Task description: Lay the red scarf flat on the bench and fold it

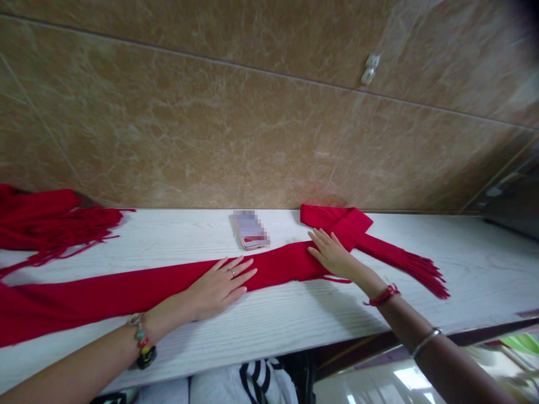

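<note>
A long red scarf (105, 294) lies stretched across a white wood-grain table (295, 320), its right end folded back with fringe (421, 272) trailing right. My left hand (221, 286) lies flat and open on the scarf's middle, fingers spread, a ring on one finger and a bead bracelet at the wrist. My right hand (332, 252) rests flat and open on the scarf near the fold (341, 221), with a red string bracelet at the wrist and a silver bangle further up the forearm.
A phone (251, 229) lies on the table by the wall, just behind the scarf. Another red fringed scarf (50, 221) is bunched at the far left. A brown marble wall (252, 123) backs the table. The table's front edge runs near my body.
</note>
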`<state>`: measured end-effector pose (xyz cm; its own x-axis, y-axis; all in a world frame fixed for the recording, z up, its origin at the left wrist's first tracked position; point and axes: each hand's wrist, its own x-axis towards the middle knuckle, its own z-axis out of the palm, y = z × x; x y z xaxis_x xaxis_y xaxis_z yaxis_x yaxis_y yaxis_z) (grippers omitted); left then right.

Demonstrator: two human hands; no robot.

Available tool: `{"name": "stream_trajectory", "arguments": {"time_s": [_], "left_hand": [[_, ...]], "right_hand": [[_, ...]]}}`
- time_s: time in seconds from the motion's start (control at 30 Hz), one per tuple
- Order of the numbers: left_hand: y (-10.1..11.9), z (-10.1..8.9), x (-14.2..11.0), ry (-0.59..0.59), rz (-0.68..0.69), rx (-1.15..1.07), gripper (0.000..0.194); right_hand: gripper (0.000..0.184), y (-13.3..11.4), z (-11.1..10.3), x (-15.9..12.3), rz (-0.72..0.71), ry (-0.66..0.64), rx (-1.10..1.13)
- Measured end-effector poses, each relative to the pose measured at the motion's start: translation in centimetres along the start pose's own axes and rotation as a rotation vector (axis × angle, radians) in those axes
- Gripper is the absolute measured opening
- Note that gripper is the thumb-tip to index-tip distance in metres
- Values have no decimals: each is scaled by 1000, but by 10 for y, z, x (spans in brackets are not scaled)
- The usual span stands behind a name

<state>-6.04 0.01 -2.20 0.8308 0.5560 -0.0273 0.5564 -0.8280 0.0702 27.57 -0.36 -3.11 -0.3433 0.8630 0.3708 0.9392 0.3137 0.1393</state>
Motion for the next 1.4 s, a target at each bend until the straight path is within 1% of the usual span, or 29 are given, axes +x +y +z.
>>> {"name": "stream_trajectory", "arguments": {"time_s": [0.03, 0.07, 0.13, 0.2, 0.27, 0.3, 0.4, 0.47, 0.53, 0.6, 0.67, 0.73, 0.83, 0.9, 1.0, 1.1, 1.2, 1.3, 1.4], "left_hand": [[1, 0, 0, 14, 1, -1, 45], [2, 0, 0, 30, 2, -2, 45], [5, 0, 0, 56, -3, 0, 45], [7, 0, -3, 67, -31, 9, 46], [6, 0, -13, 66, -72, 20, 47], [4, -1, -20, 64, -97, 22, 48], [-8, -2, -52, 39, -169, 19, 47], [-19, -4, -75, 21, -196, 4, 46], [-28, -8, -91, 18, -193, -21, 44], [-37, -13, -98, 35, -185, -51, 40], [-44, -19, -95, 82, -198, -71, 36], [-51, -25, -84, 128, -222, -91, 33], [-61, -31, -65, 119, -231, -136, 30], [-67, -34, -54, 71, -250, -171, 28], [-75, -38, -41, -29, -309, -224, 22], [-79, -42, -33, -97, -305, -252, 19], [-79, -44, -28, -119, -299, -248, 17], [-77, -42, -25, -120, -330, -227, 17], [-78, -38, -24, -109, -377, -192, 21]], "right_hand": [[45, -14, -7, 4, 51, 39, 16], [46, -30, -15, 8, 47, 60, 49], [45, -67, -27, 16, -64, 41, 154], [43, -102, -32, 22, -190, -6, 221], [43, -125, -29, 23, -276, -61, 246], [42, -132, -26, 22, -301, -84, 240], [41, -137, -18, 17, -331, -117, 178], [42, -137, -17, 15, -356, -111, 147], [42, -142, -22, 17, -403, -70, 150], [38, -155, -30, 22, -467, -8, 189], [31, -172, -37, 29, -521, 27, 230], [21, -189, -41, 37, -557, 16, 231], [10, -205, -40, 45, -611, -13, 146], [13, -209, -37, 47, -661, -9, 90], [16, -210, -33, 48, -721, 34, 45], [22, -209, -35, 49, -786, 68, 18], [29, -207, -43, 50, -839, 48, 13], [38, -208, -50, 52, -817, 11, 17], [35, -212, -51, 55, -828, 10, 9]]}}
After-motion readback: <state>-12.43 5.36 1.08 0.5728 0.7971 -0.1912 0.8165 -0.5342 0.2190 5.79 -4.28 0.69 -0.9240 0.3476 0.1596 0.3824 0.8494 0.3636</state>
